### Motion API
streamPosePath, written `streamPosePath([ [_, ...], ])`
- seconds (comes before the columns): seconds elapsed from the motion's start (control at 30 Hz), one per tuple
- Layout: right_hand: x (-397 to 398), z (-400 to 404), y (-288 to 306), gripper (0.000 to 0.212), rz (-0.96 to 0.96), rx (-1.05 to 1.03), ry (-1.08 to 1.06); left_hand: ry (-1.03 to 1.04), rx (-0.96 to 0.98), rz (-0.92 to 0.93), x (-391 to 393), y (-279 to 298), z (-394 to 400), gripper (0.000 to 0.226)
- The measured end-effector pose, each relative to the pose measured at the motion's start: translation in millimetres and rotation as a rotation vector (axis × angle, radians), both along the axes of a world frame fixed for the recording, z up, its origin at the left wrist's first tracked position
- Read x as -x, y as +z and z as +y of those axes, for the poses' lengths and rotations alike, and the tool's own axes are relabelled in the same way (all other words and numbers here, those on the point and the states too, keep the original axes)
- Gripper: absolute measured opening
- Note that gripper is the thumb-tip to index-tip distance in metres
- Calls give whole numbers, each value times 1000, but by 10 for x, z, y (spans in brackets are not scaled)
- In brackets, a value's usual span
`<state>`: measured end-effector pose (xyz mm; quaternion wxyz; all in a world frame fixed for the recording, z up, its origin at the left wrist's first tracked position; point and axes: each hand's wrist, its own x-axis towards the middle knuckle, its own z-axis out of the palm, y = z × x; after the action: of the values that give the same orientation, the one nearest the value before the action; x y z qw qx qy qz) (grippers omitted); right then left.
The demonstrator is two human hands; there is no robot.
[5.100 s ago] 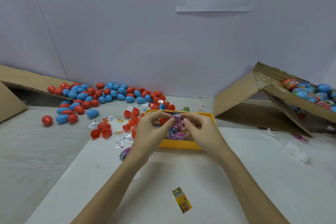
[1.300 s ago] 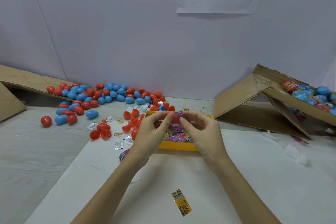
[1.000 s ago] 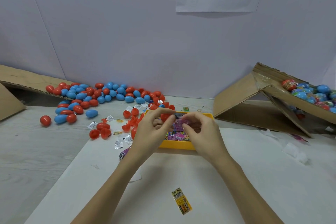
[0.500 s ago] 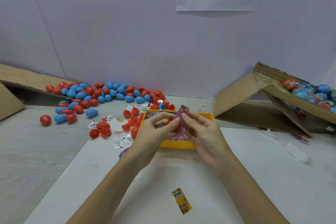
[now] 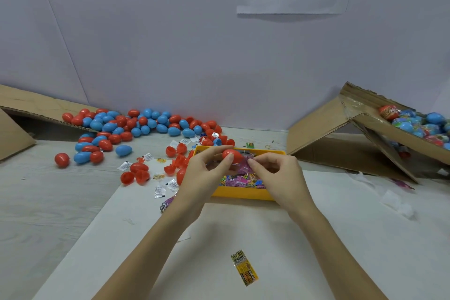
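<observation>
1. A red egg (image 5: 232, 154) is gripped between the thumb and the fingertips of the left hand (image 5: 207, 173), raised above the far side of the yellow tray (image 5: 243, 196).
2. A purple wrapper (image 5: 246, 164) is pinched by the curled fingers of the right hand (image 5: 280, 175). It is kept just beside the egg, probably so that it can be drawn over the shell.
3. The egg is therefore found between both hands, off the counter (image 5: 341, 238). Whether the wrapper already touches it cannot be told.
4. More printed wrappers (image 5: 241, 181) are stored in the tray directly under the hands, probably so that the next one is reached quickly.
5. Bare eggs (image 5: 136, 126), red and blue, are heaped at the left. Wrapped eggs (image 5: 418, 124) are collected in the cardboard box (image 5: 379, 129) at the right, so the two kinds are kept well apart.
6. One yellow wrapper (image 5: 244, 267) lies alone near the person.
</observation>
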<state>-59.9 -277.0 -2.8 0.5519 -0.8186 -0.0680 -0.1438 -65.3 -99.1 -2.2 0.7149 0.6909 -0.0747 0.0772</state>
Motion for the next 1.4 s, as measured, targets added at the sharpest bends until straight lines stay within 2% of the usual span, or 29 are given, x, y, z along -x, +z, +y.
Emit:
streamPosePath([
  [0.33, 9, 6, -5, 10, 37, -83, 69, 63, -133, -18, -49, -55, -6, 29],
  [0.57, 30, 48, -12, 22, -20, 121, 8, 173, -281, -118, -64, -92, -18, 31],
  [0.73, 35, 53, -23, 22, -52, 197, 0, 194, -339, -131, -75, -97, -4, 33],
  [0.83, 40, 63, -3, 21, -52, 119, 15, 155, -323, -137, -58, -89, 3, 28],
  [0.93, 41, 86, 12, 20, -8, -79, 60, 76, -287, -136, -24, -64, -4, 20],
  [1.13, 62, 92, 14, 14, 51, -340, 109, 27, -261, -170, 7, -40, -18, 23],
  [1.4, 65, 121, 7, 15, -10, -346, 95, 14, -200, -176, 16, -8, -5, 30],
])
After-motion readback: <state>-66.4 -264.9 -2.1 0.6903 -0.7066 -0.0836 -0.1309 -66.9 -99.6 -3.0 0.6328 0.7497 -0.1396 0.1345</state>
